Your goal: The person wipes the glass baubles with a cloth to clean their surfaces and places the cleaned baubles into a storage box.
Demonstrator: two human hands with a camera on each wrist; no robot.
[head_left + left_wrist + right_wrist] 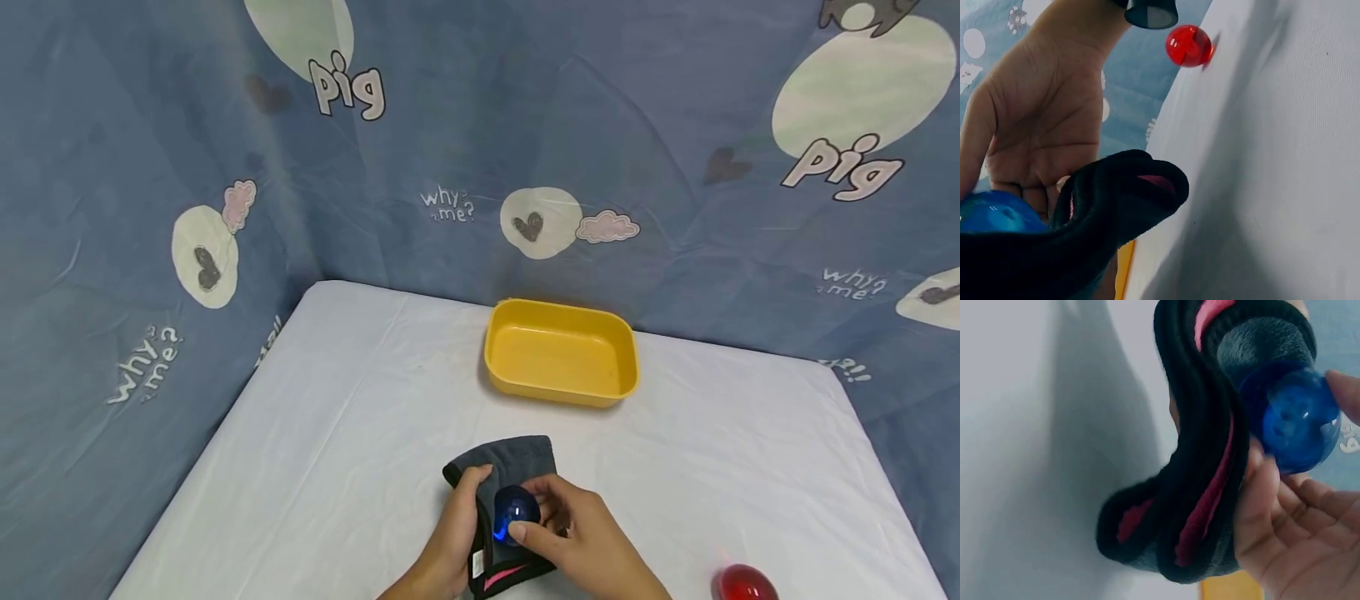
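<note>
My left hand (455, 529) grips a folded grey cloth (517, 454) along its left side, thumb lying on top. The cloth has thick black edging, a white label and pink showing between its layers. My right hand (581, 533) pinches a shiny, see-through blue ball (516, 510) between thumb and fingers, right against the cloth's face. In the right wrist view, the cloth (1210, 425) hangs in folds beside the blue ball (1300, 419). The left wrist view shows the blue ball (1000, 212) partly hidden behind the dark cloth (1104, 206).
A yellow rectangular tray (562, 392) stands at the back of the white-covered table (352, 467), beyond the hands. A red ball (745, 583) lies at the front right, cut off by the frame. Blue printed fabric (450, 125) hangs behind the table and along its left.
</note>
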